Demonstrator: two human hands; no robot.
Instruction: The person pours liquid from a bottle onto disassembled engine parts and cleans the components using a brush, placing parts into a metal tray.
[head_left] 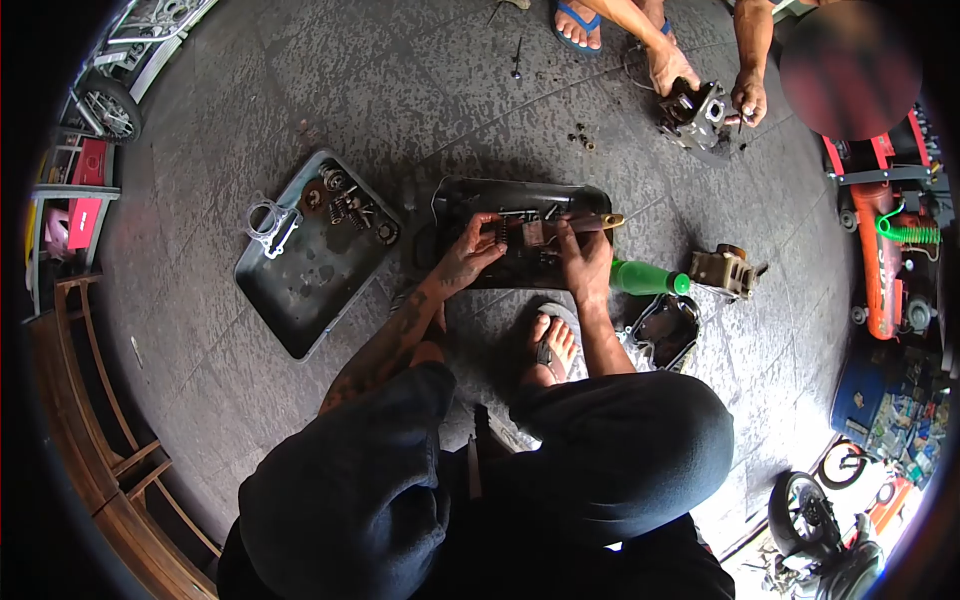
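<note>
My left hand [474, 252] pinches a small dark coil spring [502, 230] above a black tray [470, 183]. My right hand [587, 262] grips a paintbrush [592, 223]; its pale end points left toward the spring, and the handle tip sticks out to the right. Beneath both hands, the tray holds dark liquid and several metal parts, partly hidden. A green bottle [648, 277] lies on its side just right of my right hand. Near my right foot sits an open dark engine cover [665, 333].
At left a second tray [300, 310] holds a metal gasket [268, 228] and several engine parts. A metal engine casing [724, 270] stands at right. Across from me, another person's hands work on an engine block [695, 115]. An orange compressor tank [878, 260] stands far right, a wooden bench [105, 480] at left.
</note>
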